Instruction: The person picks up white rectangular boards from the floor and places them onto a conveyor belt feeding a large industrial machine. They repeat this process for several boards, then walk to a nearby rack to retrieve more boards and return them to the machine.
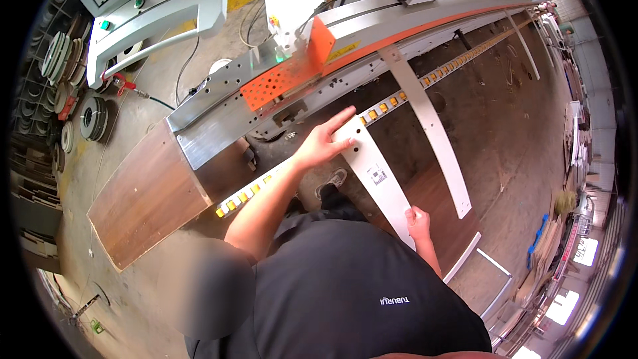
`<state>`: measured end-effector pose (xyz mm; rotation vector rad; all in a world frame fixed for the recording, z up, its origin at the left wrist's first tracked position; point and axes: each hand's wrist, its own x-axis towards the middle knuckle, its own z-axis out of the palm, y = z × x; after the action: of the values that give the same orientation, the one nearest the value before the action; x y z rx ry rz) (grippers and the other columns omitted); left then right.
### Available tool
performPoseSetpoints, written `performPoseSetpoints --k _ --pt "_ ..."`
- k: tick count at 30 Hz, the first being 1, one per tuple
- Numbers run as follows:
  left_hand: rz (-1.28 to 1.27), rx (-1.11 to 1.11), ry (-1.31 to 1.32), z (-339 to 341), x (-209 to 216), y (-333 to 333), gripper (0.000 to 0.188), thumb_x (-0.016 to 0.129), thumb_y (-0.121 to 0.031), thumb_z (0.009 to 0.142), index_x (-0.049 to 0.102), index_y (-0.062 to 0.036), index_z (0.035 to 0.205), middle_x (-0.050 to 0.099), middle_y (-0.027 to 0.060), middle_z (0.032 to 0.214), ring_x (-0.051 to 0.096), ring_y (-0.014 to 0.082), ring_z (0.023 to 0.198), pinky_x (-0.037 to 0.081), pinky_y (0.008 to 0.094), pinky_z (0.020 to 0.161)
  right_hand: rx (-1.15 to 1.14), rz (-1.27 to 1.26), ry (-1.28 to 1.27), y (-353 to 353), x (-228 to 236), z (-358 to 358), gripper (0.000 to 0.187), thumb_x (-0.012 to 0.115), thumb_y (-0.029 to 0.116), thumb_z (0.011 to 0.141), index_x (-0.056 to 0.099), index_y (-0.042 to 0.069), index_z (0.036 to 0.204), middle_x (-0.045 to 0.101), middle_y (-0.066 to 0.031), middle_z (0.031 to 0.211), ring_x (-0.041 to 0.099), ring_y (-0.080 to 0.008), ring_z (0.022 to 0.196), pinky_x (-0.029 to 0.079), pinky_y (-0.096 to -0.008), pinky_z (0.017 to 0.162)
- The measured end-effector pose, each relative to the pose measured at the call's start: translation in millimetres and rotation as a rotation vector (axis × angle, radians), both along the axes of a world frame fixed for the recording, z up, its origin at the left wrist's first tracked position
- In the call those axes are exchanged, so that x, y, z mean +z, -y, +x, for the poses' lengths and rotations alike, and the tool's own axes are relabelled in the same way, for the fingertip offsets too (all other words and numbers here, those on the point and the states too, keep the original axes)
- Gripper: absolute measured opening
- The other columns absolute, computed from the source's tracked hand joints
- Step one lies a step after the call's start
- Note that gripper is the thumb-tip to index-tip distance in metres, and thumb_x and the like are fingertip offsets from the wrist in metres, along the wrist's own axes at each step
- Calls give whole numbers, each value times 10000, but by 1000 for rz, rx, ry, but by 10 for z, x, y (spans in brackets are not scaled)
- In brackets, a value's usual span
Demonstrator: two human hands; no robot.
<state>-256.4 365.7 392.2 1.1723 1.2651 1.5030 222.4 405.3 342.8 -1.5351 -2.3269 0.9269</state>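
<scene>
A long narrow white board (379, 176) lies slantwise in front of my body, with two dark holes near its far end and a printed label on its face. My left hand (323, 144) grips the far end, its thumb laid over the top near the holes. Lower down, my right hand (419, 223) holds the board's right edge, thumb on top; its other fingers are hidden beneath. The far end is beside a roller rail (382, 110) with yellow rollers. To the right, a second long white board (425, 116) crosses over that rail.
A long machine with an orange guard (286, 83) and steel bed (206, 129) runs across the far side. A control panel (156, 10) stands at far left. A brown wood-grain panel (149, 193) is at left. Coiled edging rolls (93, 119) rest on the floor.
</scene>
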Motion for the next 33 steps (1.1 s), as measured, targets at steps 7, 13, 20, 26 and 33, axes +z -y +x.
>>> performPoseSetpoints --k 7,13,20,26,33 --pt "-250 -7 113 -234 14 475 701 775 -135 979 470 -94 1608 694 41 1355 634 72 1081 540 268 942 -7 -20 -5 397 -158 -241 647 667 560 998 473 24 693 406 -174 604 398 -305 544 408 -442 535" --pt "-362 533 454 67 -513 642 388 763 -180 997 603 0 1301 759 86 1058 708 120 839 583 269 685 -13 -149 35 588 -246 -825 669 604 611 1014 558 6 733 508 -190 633 506 -338 575 450 -465 585" --pt "-528 380 596 -155 -1034 727 315 700 -270 1031 690 17 1161 765 94 949 723 173 707 596 323 591 68 -358 114 527 -418 -1350 651 585 583 1035 588 -20 790 565 -241 711 561 -372 645 470 -475 652" --pt "-485 527 466 -586 -1310 562 302 688 -243 1035 670 30 1163 761 83 984 709 136 807 571 304 701 14 -509 156 723 -399 -866 581 619 523 1035 633 -27 847 627 -207 754 566 -248 696 482 -431 694" --pt "-450 611 111 -289 -1221 616 839 722 -191 976 243 -43 1648 754 150 1043 750 280 983 581 392 898 -131 -518 73 728 -452 -1087 578 626 539 1038 704 -23 926 667 -134 782 599 -177 766 494 -381 741"
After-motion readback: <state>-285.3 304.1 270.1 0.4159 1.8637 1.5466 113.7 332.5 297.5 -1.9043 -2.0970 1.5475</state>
